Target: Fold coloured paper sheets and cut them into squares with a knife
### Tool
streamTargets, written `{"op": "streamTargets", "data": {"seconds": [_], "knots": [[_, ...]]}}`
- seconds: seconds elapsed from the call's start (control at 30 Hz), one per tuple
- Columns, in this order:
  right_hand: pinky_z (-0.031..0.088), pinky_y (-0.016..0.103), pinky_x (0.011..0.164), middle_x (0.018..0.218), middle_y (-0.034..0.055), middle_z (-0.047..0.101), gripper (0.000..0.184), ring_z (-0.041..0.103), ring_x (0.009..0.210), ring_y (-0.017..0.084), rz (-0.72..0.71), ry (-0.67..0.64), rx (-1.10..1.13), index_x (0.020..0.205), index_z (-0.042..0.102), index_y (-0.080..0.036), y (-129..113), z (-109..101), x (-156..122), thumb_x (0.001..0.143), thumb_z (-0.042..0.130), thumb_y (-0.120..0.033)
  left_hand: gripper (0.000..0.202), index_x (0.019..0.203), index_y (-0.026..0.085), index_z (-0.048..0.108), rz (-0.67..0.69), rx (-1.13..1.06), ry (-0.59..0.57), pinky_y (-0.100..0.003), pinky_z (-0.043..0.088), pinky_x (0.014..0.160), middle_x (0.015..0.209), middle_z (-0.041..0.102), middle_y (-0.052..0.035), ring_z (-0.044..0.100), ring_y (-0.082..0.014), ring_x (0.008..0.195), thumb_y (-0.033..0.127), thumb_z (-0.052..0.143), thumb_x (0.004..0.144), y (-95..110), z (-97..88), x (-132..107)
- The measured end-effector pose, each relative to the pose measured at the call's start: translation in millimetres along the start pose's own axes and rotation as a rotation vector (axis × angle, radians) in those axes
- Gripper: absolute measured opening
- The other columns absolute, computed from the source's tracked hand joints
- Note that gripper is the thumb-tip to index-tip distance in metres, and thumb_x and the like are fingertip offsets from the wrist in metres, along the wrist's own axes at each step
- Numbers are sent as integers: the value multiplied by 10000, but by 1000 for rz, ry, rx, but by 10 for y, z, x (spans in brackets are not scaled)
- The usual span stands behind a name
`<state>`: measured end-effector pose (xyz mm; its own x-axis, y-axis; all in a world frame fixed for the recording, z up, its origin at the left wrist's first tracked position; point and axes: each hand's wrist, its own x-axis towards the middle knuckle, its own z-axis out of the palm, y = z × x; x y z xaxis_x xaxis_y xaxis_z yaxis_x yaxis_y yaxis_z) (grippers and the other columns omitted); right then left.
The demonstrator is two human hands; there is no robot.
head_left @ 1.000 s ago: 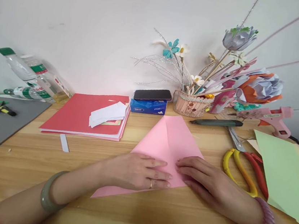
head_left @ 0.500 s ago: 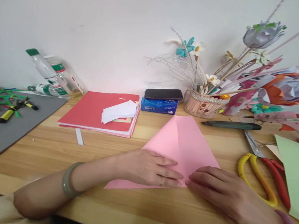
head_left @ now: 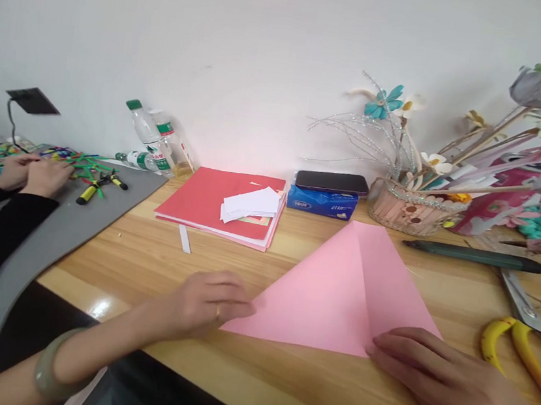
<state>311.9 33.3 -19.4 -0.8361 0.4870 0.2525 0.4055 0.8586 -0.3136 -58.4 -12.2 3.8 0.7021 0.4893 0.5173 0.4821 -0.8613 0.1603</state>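
A pink sheet of paper (head_left: 338,290), folded into a triangle with a crease down its middle, lies flat on the wooden table (head_left: 155,260). My left hand (head_left: 206,300) rests on the table at the triangle's left corner, fingers curled loosely, fingertips touching the paper's tip. My right hand (head_left: 446,378) lies flat at the paper's lower right edge, fingers stretched out and pressing on it. Neither hand grips anything.
A red paper stack (head_left: 221,203) with white scraps lies behind. A phone (head_left: 332,182) sits on a blue tissue pack. A flower basket (head_left: 412,210), dark pen (head_left: 473,256) and yellow-red scissors (head_left: 523,348) are at right. Another person's hands (head_left: 32,173) work on a grey mat at left, near bottles (head_left: 153,139).
My hands have slid apart along the paper's lower edge, the left to its left corner, the right to its right side. The camera has turned left, showing another person.
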Motion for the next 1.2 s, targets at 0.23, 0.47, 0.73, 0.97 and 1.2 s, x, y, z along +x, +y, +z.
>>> {"op": "streamTargets", "data": {"seconds": [0.23,0.47,0.73,0.97,1.2], "knots": [[527,374,831,1179,-8,610,528,578,1059,230,-54,-86,-100,1317,424,-371,161,79,-115,814,430,-208,272,1114,68,583,-41,168,-186,-285,511,816,987,690,-96,600,-185,966,121,379,942,253,-118,-254],[506,394,859,1270,-14,546,599,536,1115,248,-93,-149,-170,1387,314,-352,266,119,-211,812,426,-228,289,1162,70,542,-122,76,-211,-263,467,923,1035,668,-99,563,-155,1063,119,355,948,238,-111,-317],[492,324,870,1217,-50,585,496,548,1102,159,-55,-43,-223,1309,434,-368,129,74,-168,859,325,-193,217,1093,130,589,-238,-72,-118,-229,515,842,989,677,-74,606,-146,976,137,461,919,206,-22,-376],[472,255,884,1151,12,628,425,558,1081,129,-64,-122,-146,1222,549,-262,-44,-128,23,884,313,-162,249,1108,183,617,-290,-81,-89,-266,517,880,984,691,-51,616,-153,1001,164,443,931,203,-4,-427],[466,240,881,1148,46,628,426,560,1080,134,-109,-162,-151,1207,567,-217,-62,-190,78,886,291,-171,272,1143,181,602,-283,-78,-122,-222,511,869,1026,683,-51,603,-133,1026,140,442,927,200,-24,-427]]}}
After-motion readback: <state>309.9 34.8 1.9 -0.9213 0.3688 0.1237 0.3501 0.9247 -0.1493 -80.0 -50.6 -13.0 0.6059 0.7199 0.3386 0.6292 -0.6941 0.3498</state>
